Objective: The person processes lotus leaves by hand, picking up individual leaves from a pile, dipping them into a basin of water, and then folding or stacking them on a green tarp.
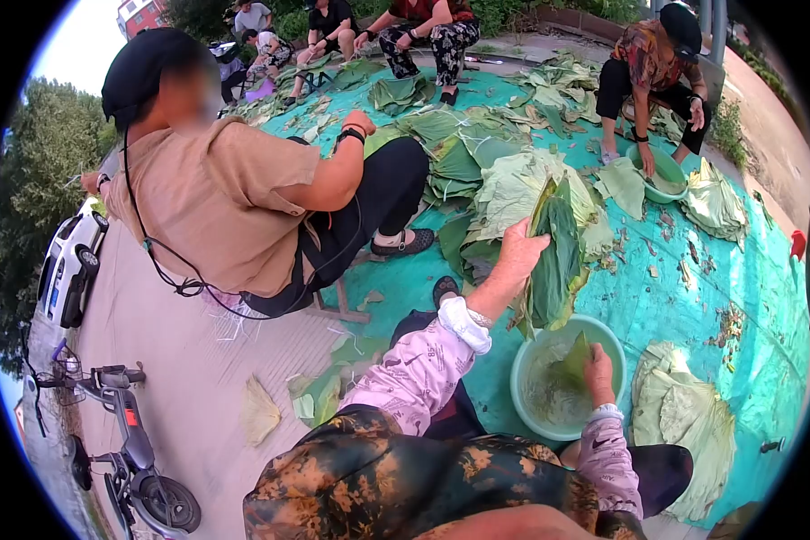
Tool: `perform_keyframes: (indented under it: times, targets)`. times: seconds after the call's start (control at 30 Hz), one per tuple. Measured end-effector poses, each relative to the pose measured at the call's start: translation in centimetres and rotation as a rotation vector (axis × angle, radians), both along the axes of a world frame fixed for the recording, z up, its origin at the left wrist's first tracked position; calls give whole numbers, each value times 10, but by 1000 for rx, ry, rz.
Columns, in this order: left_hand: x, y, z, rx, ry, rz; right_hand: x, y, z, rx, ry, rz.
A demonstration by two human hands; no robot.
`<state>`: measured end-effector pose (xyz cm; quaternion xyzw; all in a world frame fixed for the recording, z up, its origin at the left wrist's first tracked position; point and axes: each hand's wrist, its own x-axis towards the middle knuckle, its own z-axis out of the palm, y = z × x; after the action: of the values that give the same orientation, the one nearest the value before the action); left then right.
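Observation:
My left hand (520, 256) is closed on the upper edge of a folded green lotus leaf (552, 261), which hangs down just above a pale green basin (518, 387). Cloudy water (549, 396) fills part of that basin. Inside the basin's right side, my right hand (598, 371) has its fingers closed around a smaller piece of green leaf (571, 362) that dips toward the water. Beyond my left hand lies a stack of pale, flattened lotus leaves (513, 193). Another pale stack (679, 418) lies to the right of the basin.
Green sheeting (666, 297) covers the ground, with leaf scraps (729, 328) scattered over it. A person in a tan shirt (216, 198) sits close on my left. Across the sheet another person (661, 81) reaches into a green basin (679, 175). A scooter (135, 441) stands at lower left.

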<state>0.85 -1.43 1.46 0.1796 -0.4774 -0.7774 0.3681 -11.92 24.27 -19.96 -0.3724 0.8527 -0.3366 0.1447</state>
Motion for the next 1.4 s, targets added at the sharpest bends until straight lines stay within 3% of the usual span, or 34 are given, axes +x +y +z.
perform_keyframes:
  times: [0.13,0.27,0.63,0.67,0.8,0.83,0.9,0.93,1.03,1.13,1.3,1.4]
  targets:
    - [5,1,4,-47,-62,-114,2,8,-9,29,116,-16]
    - [9,6,9,-176,-206,-246,2,14,6,-68,-31,-147]
    - [14,11,1,-557,-327,-729,-35,24,-61,-217,-19,-207]
    - [17,20,9,-468,-335,-802,-35,24,-60,-231,-32,-195]
    - [-2,31,-19,-712,-399,-899,-32,17,-51,-346,-126,-167]
    - [-8,34,-38,-642,-384,-919,-30,14,-47,-388,-162,-165]
    - [-17,40,-52,-777,-484,-976,-27,9,-32,-267,-185,-166]
    - [-22,44,-63,-845,-411,-963,-26,8,-22,-207,-195,-167]
    - [-29,54,-92,-990,-250,-953,-14,-4,11,-367,-210,-132]
    - [-33,55,-106,-1037,-244,-1008,-53,-8,-46,-85,397,148]
    - [-39,56,-130,-1029,-280,-938,-17,-11,41,-405,-297,18]
    - [-39,56,-131,-966,-443,-942,-6,-11,57,-547,-518,-4]
